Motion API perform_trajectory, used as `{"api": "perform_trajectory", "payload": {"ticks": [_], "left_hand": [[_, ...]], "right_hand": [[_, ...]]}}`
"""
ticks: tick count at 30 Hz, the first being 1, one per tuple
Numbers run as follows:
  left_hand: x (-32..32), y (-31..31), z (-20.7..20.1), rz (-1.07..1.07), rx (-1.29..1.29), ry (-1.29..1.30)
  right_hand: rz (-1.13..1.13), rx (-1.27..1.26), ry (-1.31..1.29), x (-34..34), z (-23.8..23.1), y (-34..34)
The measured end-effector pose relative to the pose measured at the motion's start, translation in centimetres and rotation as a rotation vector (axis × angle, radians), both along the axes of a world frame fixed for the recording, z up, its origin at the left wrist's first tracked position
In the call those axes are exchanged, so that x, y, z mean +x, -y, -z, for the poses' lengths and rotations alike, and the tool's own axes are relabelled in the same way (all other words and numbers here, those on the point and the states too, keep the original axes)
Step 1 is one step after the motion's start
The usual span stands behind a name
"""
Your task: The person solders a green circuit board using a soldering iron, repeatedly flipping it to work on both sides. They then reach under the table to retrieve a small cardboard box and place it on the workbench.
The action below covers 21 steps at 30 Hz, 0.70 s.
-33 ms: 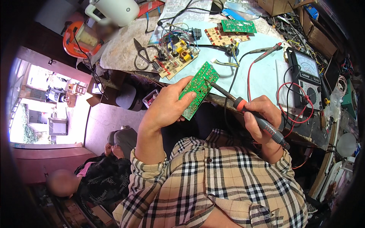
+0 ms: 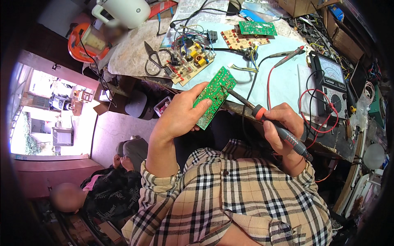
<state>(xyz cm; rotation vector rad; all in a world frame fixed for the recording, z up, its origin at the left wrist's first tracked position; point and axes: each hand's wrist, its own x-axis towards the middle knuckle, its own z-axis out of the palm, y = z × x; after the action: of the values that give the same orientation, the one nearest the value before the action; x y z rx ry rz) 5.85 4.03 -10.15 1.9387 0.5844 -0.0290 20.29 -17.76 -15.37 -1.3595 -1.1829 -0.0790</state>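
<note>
Left grip [image 2: 179, 112] holds green circuit board [image 2: 213, 95]; printed paper [image 2: 186, 7] beyond.

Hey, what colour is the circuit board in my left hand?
The circuit board in your left hand is green, showing best in the head view.

Right hand [image 2: 289, 121]: you've got an open strip of pale-blue sheet [image 2: 285, 88] between the red lead [image 2: 268, 88] and the multimeter [image 2: 328, 71]; black cable [image 2: 255, 80] crosses left of that, beyond your soldering iron [image 2: 292, 140]. Left hand [image 2: 180, 112]: wired circuit board [image 2: 201, 61] and scissors [image 2: 149, 49] block you straight ahead; room opens left, over the floor [image 2: 111, 128].
</note>
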Motion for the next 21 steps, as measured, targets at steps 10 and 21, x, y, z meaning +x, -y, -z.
{"api": "perform_trajectory", "payload": {"ticks": [10,21], "left_hand": [[0.0,0.09,-0.02,0.005,0.031,-0.009],[-0.12,-0.23,0.43,-0.011,-0.049,0.013]], "right_hand": [[0.003,-0.009,-0.019,-0.05,0.0,0.02],[-0.006,-0.016,-0.025,-0.04,0.08,-0.05]]}}
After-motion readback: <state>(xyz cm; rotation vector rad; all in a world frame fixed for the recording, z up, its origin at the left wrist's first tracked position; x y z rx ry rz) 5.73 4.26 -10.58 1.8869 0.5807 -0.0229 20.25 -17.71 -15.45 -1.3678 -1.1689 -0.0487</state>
